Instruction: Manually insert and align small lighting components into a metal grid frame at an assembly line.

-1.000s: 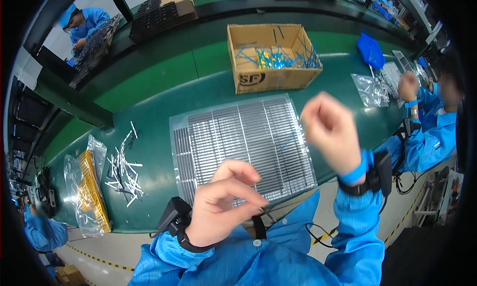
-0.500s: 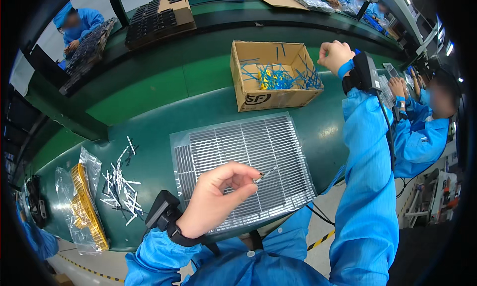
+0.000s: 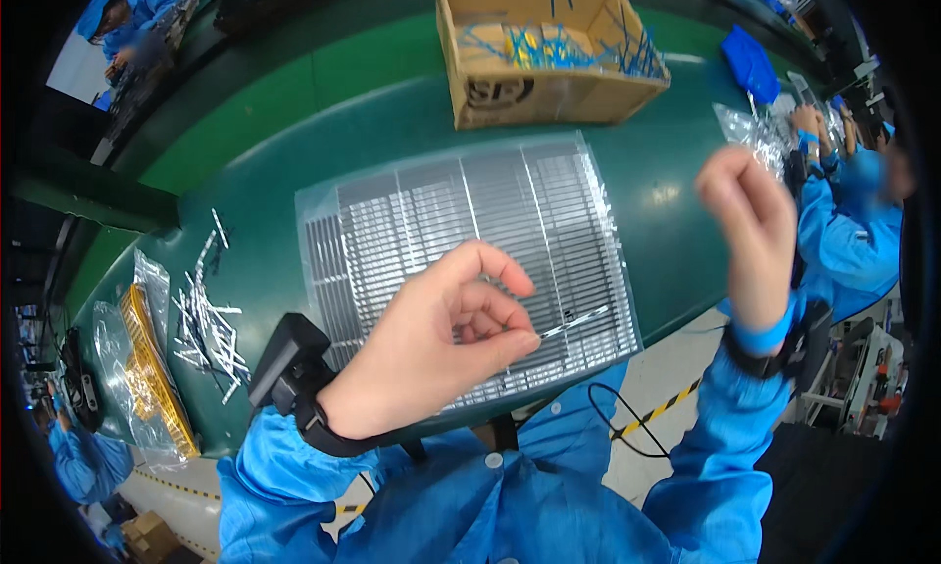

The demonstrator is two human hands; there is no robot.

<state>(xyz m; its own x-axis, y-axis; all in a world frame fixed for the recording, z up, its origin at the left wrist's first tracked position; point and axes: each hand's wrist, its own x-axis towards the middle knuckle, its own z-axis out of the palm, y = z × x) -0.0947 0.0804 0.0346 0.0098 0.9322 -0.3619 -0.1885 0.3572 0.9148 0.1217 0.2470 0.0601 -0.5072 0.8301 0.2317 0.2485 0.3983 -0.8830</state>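
Observation:
My left hand (image 3: 436,334) hovers over a clear sheet (image 3: 319,206) with rows of narrow silver-and-dark strips, on the green table. A thin silver strip (image 3: 576,321) juts from beside its thumb tip, pinched against a bent finger, while the index finger curves apart above. To the right of the sheet, my right hand (image 3: 753,226) is raised, its fingers curled together and slightly blurred. Whatever they may hold cannot be made out. Beyond the sheet stands an open cardboard box (image 3: 559,98) with blue strips (image 3: 549,49) and yellow pieces in it.
On the left lie a pile of loose silver and dark strips (image 3: 211,319) and a yellow plastic part (image 3: 157,383) in clear bags. A dark green post (image 3: 98,192) crosses the far left. Clear plastic (image 3: 750,133) and a co-worker's blue sleeve (image 3: 848,231) are at the right.
My right hand has come away from the box, nearer and lower. My left hand's index finger has lifted off the thumb, and more of the strip shows. The view has tilted down.

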